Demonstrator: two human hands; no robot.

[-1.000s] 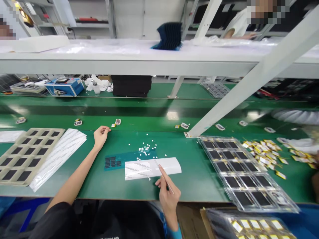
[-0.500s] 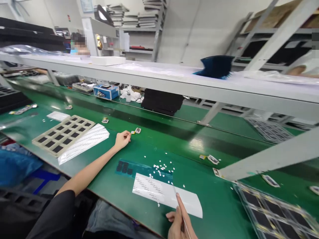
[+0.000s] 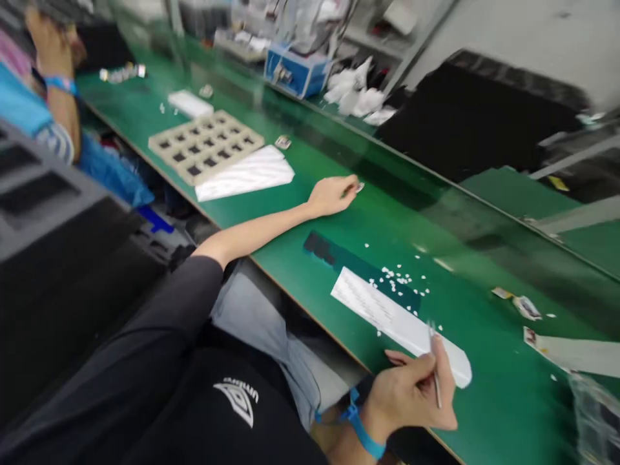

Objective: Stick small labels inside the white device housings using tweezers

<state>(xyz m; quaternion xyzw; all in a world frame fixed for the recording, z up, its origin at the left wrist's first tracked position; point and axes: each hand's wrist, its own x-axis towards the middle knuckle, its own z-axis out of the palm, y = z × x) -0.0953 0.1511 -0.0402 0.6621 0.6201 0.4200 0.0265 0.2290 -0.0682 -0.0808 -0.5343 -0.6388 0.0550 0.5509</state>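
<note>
My left hand (image 3: 334, 196) reaches out over the green bench, fingers closed in a pinch. At its fingertips a small pale electronic part (image 3: 359, 187) shows, mostly hidden by the fingers. Metal tweezers (image 3: 438, 385) are held in my right hand (image 3: 411, 394), their tips over a white label sheet (image 3: 392, 313). Printed marks cover the sheet's left part; its right part is plain. A blue translucent film strip (image 3: 356, 263) with black pieces at its left end lies behind the sheet. Small white bits (image 3: 394, 279) are scattered on and around the strip.
Left on the green bench (image 3: 290, 239) lie a beige tray (image 3: 208, 143) with dark squares and a stack of white sheets (image 3: 247, 173). Farther back stand a blue box (image 3: 295, 70) and a black stack (image 3: 475, 116). Another person's hand (image 3: 51, 45) is at far left.
The view has swung down and left, blurring the background. The small part beside my left hand is now mostly covered by its fingers. The tweezers remain in my right hand, near the sheet.
</note>
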